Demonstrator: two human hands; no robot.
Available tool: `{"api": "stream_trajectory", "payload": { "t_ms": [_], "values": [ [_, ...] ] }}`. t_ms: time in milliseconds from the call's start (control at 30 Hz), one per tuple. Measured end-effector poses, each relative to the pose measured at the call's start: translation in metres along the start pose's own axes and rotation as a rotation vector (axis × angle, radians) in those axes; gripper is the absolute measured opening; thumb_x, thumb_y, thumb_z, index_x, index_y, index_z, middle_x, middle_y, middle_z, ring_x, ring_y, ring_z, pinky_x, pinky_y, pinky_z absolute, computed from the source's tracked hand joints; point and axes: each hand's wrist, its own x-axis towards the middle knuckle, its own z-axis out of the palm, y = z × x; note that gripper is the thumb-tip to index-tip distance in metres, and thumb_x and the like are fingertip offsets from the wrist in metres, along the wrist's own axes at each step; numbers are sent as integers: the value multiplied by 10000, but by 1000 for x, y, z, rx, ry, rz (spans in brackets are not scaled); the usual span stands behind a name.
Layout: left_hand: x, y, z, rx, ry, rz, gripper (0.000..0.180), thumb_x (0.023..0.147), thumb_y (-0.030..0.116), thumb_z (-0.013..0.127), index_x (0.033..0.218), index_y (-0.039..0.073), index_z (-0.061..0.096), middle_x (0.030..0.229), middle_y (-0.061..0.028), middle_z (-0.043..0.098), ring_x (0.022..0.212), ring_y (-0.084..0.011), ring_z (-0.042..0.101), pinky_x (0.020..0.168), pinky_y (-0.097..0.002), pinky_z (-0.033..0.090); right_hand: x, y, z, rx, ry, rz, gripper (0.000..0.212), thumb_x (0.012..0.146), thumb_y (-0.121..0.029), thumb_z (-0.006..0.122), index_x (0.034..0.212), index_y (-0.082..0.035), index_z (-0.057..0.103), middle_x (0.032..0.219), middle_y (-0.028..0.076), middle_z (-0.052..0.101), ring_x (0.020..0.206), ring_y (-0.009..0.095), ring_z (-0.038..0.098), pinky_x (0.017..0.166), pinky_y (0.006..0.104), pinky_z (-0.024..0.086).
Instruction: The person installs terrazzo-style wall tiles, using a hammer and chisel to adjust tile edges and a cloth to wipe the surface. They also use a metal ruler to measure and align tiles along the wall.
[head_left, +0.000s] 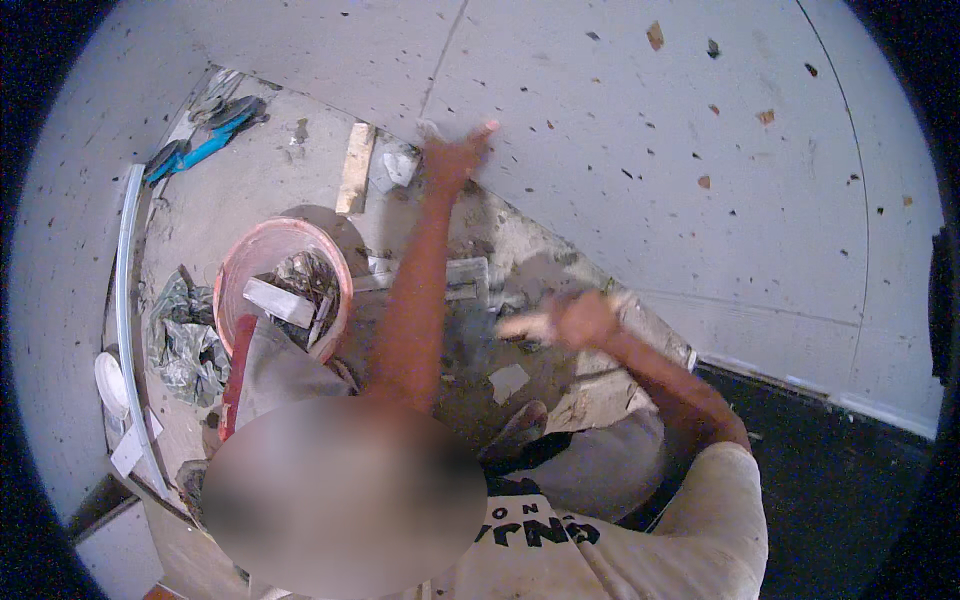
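Your left arm is stretched out, left hand [456, 160] at the foot of the speckled wall [620, 210], one digit sticking out to its right. A small whitish patch shows beside that hand; can't tell whether you're gripping anything, or how far the fingers are open. Your right hand [582, 318] is lower and nearer you, over the floor, fingers looking curled but badly blurred. A pale tan shape [524, 326] juts from its left side, maybe a handle, maybe a finger; can't tell if you have hold of it.

Between your arms, a pale scrap [508, 382] lies on the floor [265, 185]. A grey frame [472, 268] sits just right of your left forearm. Left of that forearm stands your pink bucket [233, 285], with a whitish block [278, 302] and crumpled rubbish [308, 270] in it. Beyond the bucket: wood strip [355, 168], and a white lump [400, 168] just beside it, near your left hand. A crumpled bag [185, 340] lies left of the bucket, a long metal strip [127, 250] farther left. Blue-and-dark item [208, 148] at far upper left.
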Motion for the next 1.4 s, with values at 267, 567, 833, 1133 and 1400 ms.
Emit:
{"api": "stream_trajectory", "payload": {
  "t_ms": [267, 567, 833, 1133, 1400],
  "values": [
    [28, -32, 38, -280, 435, -201, 890, 751, 452, 718, 1412, -10, 342, 1322, -320, 454, 1197, -403, 485, 1066, -427, 328, -6, -36, 10, 114, 77, -97, 526, 868, -577, 489, 954, -67, 586, 737, 175, 652, 593, 302, 642, 530, 481, 501],
    [33, -39, 39, -458, 338, -33, 1006, 684, 589, 731, 1416, 17, 344, 1334, -363, 405, 1262, -429, 409, 1077, -396, 317, 21, -28, 32, 121, -223, -53, 495, 829, -525, 548, 1006, -77, 665, 716, 173, 660, 609, 330, 648, 520, 479, 497],
    [35, -50, 42, -281, 487, -161, 963, 679, 621, 725, 1344, -15, 443, 1253, -343, 493, 1231, -426, 441, 1066, -419, 329, 11, 0, 29, 158, 137, 57, 516, 845, -523, 526, 966, -35, 641, 659, 181, 641, 547, 351, 628, 525, 478, 507],
    [37, -52, 46, -492, 355, -54, 1305, 565, 702, 751, 1296, -262, 260, 1378, -359, 357, 1310, -424, 358, 1120, -416, 244, 7, 14, 36, 125, -64, 244, 522, 833, -564, 530, 782, -73, 698, 698, 159, 662, 582, 343, 637, 560, 473, 513],
    [86, -125, 57, 367, 304, 108, 1339, 568, 689, 754, 1352, -230, 177, 1430, -374, 247, 1357, -423, 278, 1133, -410, 219, 55, 39, 0, 188, 36, 271, 405, 803, -439, 591, 805, -44, 680, 691, 197, 642, 635, 382, 636, 608, 488, 515]
  ]
}}
